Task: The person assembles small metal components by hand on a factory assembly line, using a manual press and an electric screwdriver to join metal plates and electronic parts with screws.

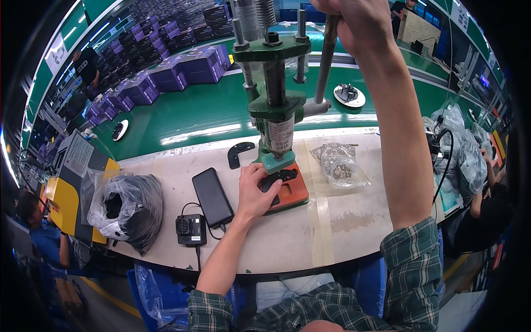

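A flat black part [279,178] with an irregular outline lies on the orange base plate [293,193] of a green hand press [275,105], near the middle of the pale tabletop [343,221]. The press is cast metal with steel guide rods, a teal block at its lower end just above the part, and a plain grey steel lever [325,55] rising at its one o'clock.

The left hand [255,191] lies palm down at the part's nine o'clock, its fingers curled onto the part's near edge and pinning it to the plate. The left forearm comes up bare from a green plaid sleeve at the lower edge. The right hand [359,19] is raised high, at the top of the picture, with its fingers wrapped tight around the lever's upper end; its long forearm crosses in front of the tabletop's right side.

At the part's nine o'clock, beyond the left hand, lie a smooth black slab-shaped device [212,196] and a small black box with a cable [191,228]. Farther that way sits a crumpled black plastic bag [130,207]. At three o'clock rest clear bags of small metal pieces [340,166]. A second black part [239,152] lies at eleven o'clock. Behind runs a glossy green conveyor [182,116] lined with purple boxes [202,63].
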Demonstrator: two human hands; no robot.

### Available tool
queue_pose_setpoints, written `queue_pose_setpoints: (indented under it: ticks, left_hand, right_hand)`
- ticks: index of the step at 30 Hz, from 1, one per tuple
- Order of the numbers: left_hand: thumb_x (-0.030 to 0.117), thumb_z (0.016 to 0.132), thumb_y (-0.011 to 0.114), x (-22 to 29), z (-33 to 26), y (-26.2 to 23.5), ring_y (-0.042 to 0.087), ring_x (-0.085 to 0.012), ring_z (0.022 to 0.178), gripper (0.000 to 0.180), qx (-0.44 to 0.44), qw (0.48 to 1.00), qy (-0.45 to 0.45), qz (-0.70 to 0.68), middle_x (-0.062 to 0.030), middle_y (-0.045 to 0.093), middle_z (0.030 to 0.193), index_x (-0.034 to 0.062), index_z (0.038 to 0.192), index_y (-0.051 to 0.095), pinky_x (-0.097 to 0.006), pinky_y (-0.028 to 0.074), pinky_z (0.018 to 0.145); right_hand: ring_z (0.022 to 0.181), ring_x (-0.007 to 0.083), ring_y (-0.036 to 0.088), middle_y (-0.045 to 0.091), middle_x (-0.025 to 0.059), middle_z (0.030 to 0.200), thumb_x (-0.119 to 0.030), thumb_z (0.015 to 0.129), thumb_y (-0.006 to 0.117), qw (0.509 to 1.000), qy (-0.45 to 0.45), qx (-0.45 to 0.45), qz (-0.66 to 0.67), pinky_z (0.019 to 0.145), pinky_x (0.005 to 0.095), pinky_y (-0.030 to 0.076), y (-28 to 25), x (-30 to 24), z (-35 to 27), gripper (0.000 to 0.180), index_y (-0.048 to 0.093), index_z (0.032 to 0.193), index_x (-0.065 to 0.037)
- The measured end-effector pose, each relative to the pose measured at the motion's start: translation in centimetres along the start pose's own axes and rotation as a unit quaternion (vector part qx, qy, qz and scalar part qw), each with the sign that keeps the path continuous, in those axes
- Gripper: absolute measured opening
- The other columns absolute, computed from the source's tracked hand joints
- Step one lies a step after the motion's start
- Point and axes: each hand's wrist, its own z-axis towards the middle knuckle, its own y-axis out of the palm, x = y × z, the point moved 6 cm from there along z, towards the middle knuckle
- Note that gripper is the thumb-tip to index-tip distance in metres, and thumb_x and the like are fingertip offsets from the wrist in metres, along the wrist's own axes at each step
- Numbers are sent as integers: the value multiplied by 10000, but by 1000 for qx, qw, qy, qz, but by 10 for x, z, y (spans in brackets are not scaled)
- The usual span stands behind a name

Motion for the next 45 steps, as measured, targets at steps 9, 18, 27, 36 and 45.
queue_pose_setpoints:
  ticks: [9, 18, 27, 36, 45]
  left_hand:
    - [156, 801, 816, 1, 1, 0, 529, -259, 1063, 335, -2, 1000, -4, 2, -79, 611, 1094, 5, 1087, 726, -363, 505, 854]
    - [160, 800, 815, 0, 1, 1, 521, -271, 1053, 331, -2, 1000, 0, 1, -87, 611, 1082, -8, 1069, 725, -376, 485, 897]
    - [156, 795, 818, 1, 1, 1, 518, -266, 1046, 331, 0, 1000, -1, 0, -80, 613, 1073, -9, 1069, 731, -372, 492, 865]
    - [152, 795, 818, 2, 1, 1, 517, -262, 1051, 340, -5, 1000, -4, 3, -82, 607, 1077, -7, 1082, 733, -365, 498, 859]
    - [151, 803, 814, 2, 1, 1, 517, -258, 1054, 367, -12, 1000, -3, 8, -82, 599, 1094, 1, 1126, 728, -354, 504, 853]
  right_hand:
    - [490, 30, 390, 528, -11, 737, -222, 1087, 518, 1000, 2, -1, -5, 421, 186, 303, 1, -1, -1, 211, 566, 968, -55]
    - [485, 28, 384, 526, -17, 730, -221, 1081, 521, 1000, 0, -6, -9, 414, 186, 301, 1, -2, 0, 209, 565, 946, -67]
    - [488, 27, 390, 524, -23, 720, -223, 1074, 536, 1000, -7, -6, -13, 413, 183, 303, 2, -3, -1, 205, 565, 933, -76]
    - [482, 26, 389, 521, -34, 695, -222, 1070, 542, 1000, -2, -3, -16, 411, 188, 305, 2, -2, -2, 211, 576, 904, -96]
    - [473, 29, 388, 526, -36, 687, -219, 1076, 539, 1000, -3, -4, -7, 406, 190, 318, 1, -3, -1, 221, 580, 896, -98]
